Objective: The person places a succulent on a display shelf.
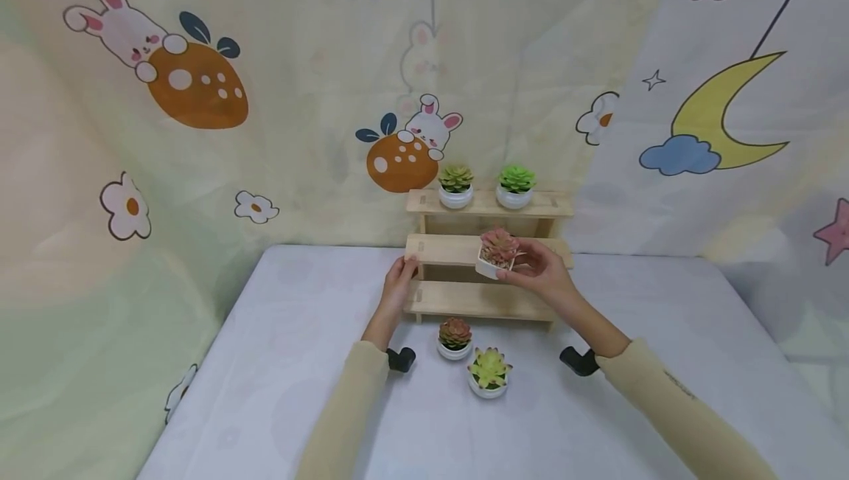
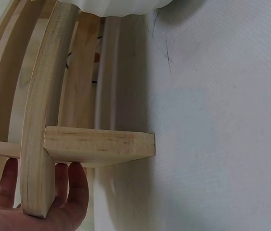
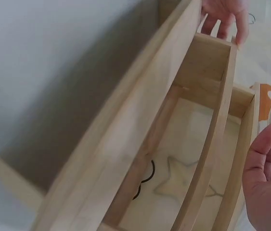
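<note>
Beyond the right fingers (image 1: 528, 246) hangs a pale printed backdrop (image 1: 318, 60) (rabbits (image 1: 133, 34) peeking over orange fruit (image 1: 202, 100)), with a yellow moon (image 1: 701, 113) up to their right and a pale table (image 1: 265, 369) below them.

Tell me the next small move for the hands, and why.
Probably lower the pink plant onto the middle shelf: the right hand holds it near that shelf, where no other pot shows; the top shelf already bears two, and the left hand grips the stand.
</note>
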